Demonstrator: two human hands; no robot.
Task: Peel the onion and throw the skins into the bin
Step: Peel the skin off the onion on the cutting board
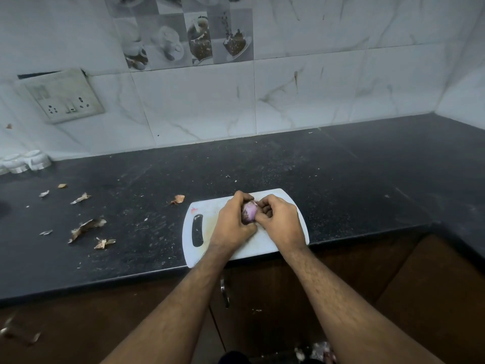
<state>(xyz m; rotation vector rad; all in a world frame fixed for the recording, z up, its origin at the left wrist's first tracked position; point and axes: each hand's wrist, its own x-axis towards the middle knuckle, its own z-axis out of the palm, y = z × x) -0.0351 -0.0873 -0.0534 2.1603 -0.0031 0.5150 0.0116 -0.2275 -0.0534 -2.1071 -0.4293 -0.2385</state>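
Note:
A small purple onion (248,212) is held between both hands above a white cutting board (207,208) at the counter's front edge. My left hand (232,223) wraps around the onion's left side. From the right, my right hand (279,219) closes its fingers on the onion, thumb near its lower edge. Most of the onion is hidden by the fingers. Several dry skin scraps (88,227) lie on the dark counter to the left, and one scrap (179,199) lies just beyond the board's far left corner. No bin can be clearly made out.
The black stone counter (341,185) runs along a white tiled wall and turns a corner at the right. A switch and socket plate (63,97) hangs on the wall at the left. White objects (25,162) stand at the far left. Brown cabinet doors (262,298) are below.

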